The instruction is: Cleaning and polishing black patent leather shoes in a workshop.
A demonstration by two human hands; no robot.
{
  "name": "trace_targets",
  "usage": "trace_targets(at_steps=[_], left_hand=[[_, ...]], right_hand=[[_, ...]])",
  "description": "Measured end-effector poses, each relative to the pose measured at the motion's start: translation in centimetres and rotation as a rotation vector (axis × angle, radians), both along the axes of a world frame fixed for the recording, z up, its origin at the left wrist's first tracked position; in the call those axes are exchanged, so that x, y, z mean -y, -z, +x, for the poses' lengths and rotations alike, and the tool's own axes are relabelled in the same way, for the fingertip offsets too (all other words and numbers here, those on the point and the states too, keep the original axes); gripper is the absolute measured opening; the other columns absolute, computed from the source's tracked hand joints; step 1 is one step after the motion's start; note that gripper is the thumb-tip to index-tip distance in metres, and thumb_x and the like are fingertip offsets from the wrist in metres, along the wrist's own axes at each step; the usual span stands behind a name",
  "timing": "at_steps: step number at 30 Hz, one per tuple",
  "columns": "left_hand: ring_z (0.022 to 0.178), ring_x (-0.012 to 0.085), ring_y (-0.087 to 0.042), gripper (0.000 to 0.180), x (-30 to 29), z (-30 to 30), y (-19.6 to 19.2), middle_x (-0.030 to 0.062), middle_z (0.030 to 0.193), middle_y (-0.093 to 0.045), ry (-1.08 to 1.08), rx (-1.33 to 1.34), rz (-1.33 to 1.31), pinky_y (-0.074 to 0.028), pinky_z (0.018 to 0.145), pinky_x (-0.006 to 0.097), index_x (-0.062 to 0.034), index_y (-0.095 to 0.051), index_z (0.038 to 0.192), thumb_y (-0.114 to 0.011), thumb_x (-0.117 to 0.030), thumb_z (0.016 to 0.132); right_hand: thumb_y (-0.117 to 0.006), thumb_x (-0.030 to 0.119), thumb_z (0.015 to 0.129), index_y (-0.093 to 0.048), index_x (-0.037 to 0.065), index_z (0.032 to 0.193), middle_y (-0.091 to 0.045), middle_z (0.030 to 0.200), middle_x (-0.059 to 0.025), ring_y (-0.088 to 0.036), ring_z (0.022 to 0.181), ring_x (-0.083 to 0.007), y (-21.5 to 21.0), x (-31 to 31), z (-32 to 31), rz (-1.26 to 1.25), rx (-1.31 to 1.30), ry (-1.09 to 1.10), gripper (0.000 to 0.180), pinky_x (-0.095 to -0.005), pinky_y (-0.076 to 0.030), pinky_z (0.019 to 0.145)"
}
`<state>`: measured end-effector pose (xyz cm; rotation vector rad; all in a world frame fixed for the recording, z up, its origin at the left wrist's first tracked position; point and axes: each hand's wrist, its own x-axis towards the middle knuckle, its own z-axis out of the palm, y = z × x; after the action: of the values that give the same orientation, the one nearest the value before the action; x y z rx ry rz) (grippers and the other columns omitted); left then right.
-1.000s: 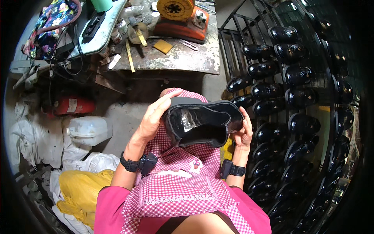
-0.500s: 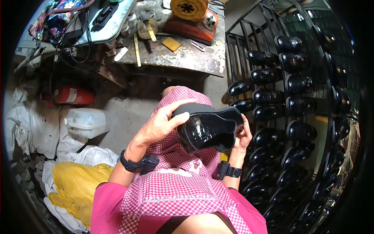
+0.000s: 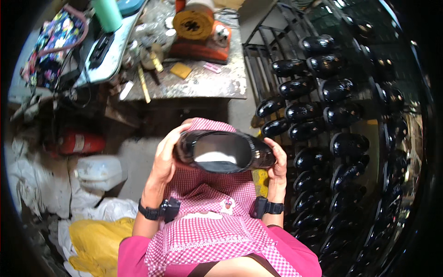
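Above my lap, a glossy black shoe (image 3: 221, 168) lies crosswise between my two hands. Its wide opening faces up toward me, and a pale patch shows inside. My left hand (image 3: 163, 156) is wrapped round the shoe's left end, the fingers partly hidden behind it. At the other end my right hand (image 3: 278, 159) grips the shoe, thumb and fingers against its side. A pink checked apron (image 3: 203, 231) covers my lap beneath.
On the right stands a metal rack (image 3: 264, 44) with many black shoes (image 3: 340, 88). Ahead, a worn workbench (image 3: 226, 83) bears an orange machine (image 3: 198, 51) and a yellow block (image 3: 180, 70). Left are a red cylinder (image 3: 82, 143), a plastic jug (image 3: 100, 172) and a yellow cloth (image 3: 104, 240).
The shoe has turned in my hands, from its side showing to its opening facing up. Both hands have shifted left and kept their hold. The view has swung to the right.
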<state>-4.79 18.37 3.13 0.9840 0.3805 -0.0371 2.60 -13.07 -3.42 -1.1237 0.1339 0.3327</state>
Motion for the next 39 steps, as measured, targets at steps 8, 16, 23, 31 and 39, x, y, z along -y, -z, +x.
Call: trace_targets(at_steps=[8, 16, 23, 31, 39], left_hand=[[0.100, 0.0169, -0.053, 0.041, -1.1, -0.5, 1.9, 0.0073, 0.110, -0.055, -0.013, 0.070, 0.004, -0.042, 0.089, 0.030, -0.0001, -0.050, 0.115, -0.034, -0.030, 0.092], [0.092, 0.0130, -0.052, 0.029, -1.2, -0.7, 1.7, 0.0064, 0.096, -0.055, -0.094, 0.040, 0.336, -0.038, 0.086, 0.025, -0.0014, -0.049, 0.106, -0.043, -0.024, 0.090], [0.067, 0.0033, -0.039, 0.020, -2.7, -2.0, 3.6, -0.0063, 0.073, -0.045, 0.027, -0.133, 0.441, -0.032, 0.064, 0.018, -0.0048, -0.052, 0.081, -0.052, -0.024, 0.087], [0.072, 0.0074, -0.046, 0.021, -3.6, -3.0, 7.0, -0.0031, 0.075, -0.051, 0.103, -0.172, 0.443, -0.037, 0.070, 0.024, -0.0044, -0.055, 0.077, -0.051, -0.022, 0.088], [0.064, 0.0070, -0.053, 0.022, -4.6, -4.3, 6.1, -0.0020, 0.075, -0.053, 0.212, -0.329, 0.402, -0.044, 0.049, 0.022, -0.0075, -0.052, 0.084, -0.046, -0.028, 0.089]], right_hand=[[-0.070, 0.021, 0.071, -0.048, -0.003, 0.119, -0.061, 0.100, -0.0112, -0.060, 0.088, -0.0167, -2.1, -1.6, -0.4, 0.029, 0.036, -0.033, 0.058, -0.0269, -0.046, 0.081], [-0.068, 0.006, 0.067, -0.059, -0.003, 0.100, -0.063, 0.089, -0.0079, -0.059, 0.078, -0.0134, -4.8, -1.6, -0.8, -0.049, 0.201, 0.182, 0.036, -0.0246, -0.047, 0.075], [-0.072, 0.003, 0.064, -0.060, -0.001, 0.101, -0.063, 0.090, -0.0061, -0.058, 0.082, -0.0110, -8.8, -2.0, -1.2, -0.318, 0.367, 0.076, 0.038, -0.0235, -0.047, 0.076], [-0.074, 0.007, 0.067, -0.060, 0.001, 0.104, -0.063, 0.093, -0.0058, -0.058, 0.085, -0.0100, -8.6, -2.9, -0.6, -0.365, 0.447, -0.040, 0.040, -0.0234, -0.047, 0.077], [-0.074, 0.013, 0.068, -0.060, 0.001, 0.101, -0.063, 0.093, -0.0071, -0.058, 0.085, -0.0106, -7.1, -2.7, -0.4, -0.437, 0.556, -0.031, 0.038, -0.0237, -0.046, 0.078]])
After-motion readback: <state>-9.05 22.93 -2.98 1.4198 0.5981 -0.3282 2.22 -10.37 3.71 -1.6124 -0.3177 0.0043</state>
